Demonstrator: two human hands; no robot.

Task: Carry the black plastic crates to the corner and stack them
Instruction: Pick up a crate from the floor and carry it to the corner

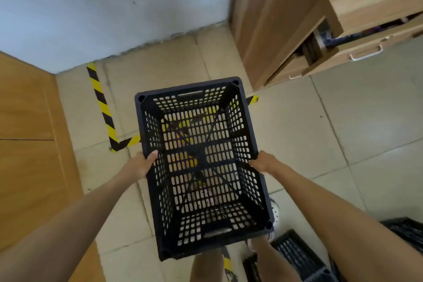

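The crate [203, 165] hangs closest, empty, gripped on its long rims by the left hand [140, 163] and right hand [263, 162]. Its long axis points ahead toward the taped corner [146, 80], which lies just beyond and slightly left. More crates [299, 256] sit behind, to the right.
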